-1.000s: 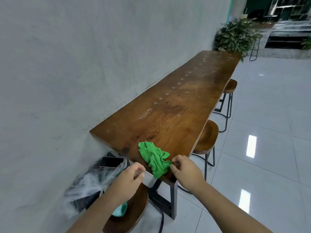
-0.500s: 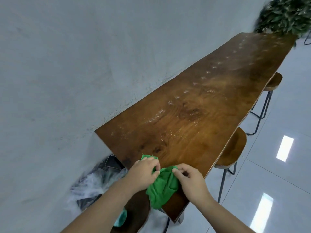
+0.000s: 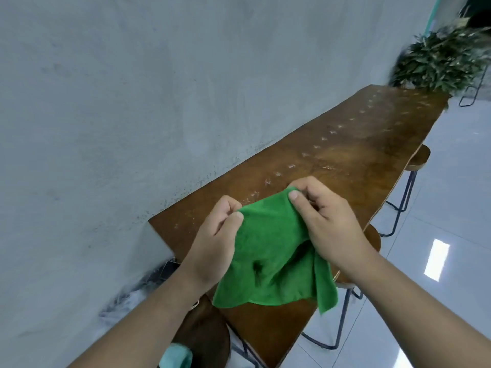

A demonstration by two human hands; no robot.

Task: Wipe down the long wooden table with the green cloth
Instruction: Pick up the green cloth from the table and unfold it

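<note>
The green cloth (image 3: 271, 258) is hanging in the lower middle of the frame, held up above the near end of the bench (image 3: 345, 166) and spread between 2 hands. The left hand (image 3: 215, 240) is pinching the cloth's upper left corner between thumb and fingers, and the right hand (image 3: 326, 221) is pinching the upper right corner in the same way, so both hands are clenched on the cloth. The cloth's lower edge is drooping in loose folds, with 1 flap hanging lower at the right, over the bench's near corner.

The bench is a long brown wooden slab running from the lower middle of the frame toward the upper right, set along a grey wall (image 3: 132, 102) that is filling the left and top of the frame. A row of small pale marks is showing along the bench's wall side, with a wet-looking patch just beyond the right hand.

Round wooden stools are standing by the bench: 1 (image 3: 204, 338) at the bottom centre under the left forearm, 1 (image 3: 373, 239) just right of the right wrist, and 1 (image 3: 419, 159) farther up the right edge. A leafy plant (image 3: 441, 62) is sitting at the upper right, past the bench's far end. A glossy white tiled floor (image 3: 451, 261) is covering the right side.
</note>
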